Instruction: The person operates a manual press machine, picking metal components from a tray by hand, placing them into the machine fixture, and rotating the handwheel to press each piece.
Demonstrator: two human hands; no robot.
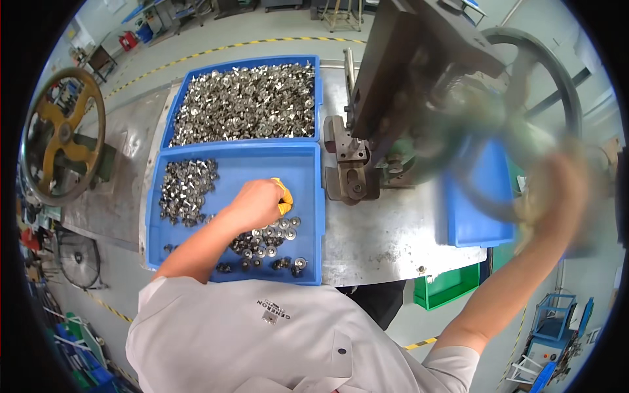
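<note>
My left hand [261, 202], with yellow covers on its fingertips, is closed above the near blue tray [298, 164]. Whatever its fingers hold, if anything, is hidden. Just below it lies a cluster of small round metal parts [267, 242] with discs and stems. A heap of similar metal parts [185, 190] fills the tray's left side. Far to the right, my right hand [565, 180] is smeared by motion at the rim of a large handwheel [569, 85] on a dark metal press [393, 78]. The press's small tooling block [354, 173] stands right of the tray.
A far blue tray [242, 105] is heaped with metal parts. Both trays rest on a metal bench [380, 242]. Another blue bin [481, 196] stands behind the press, and a green crate [449, 285] sits below the bench edge. A second handwheel [64, 133] rises at the left.
</note>
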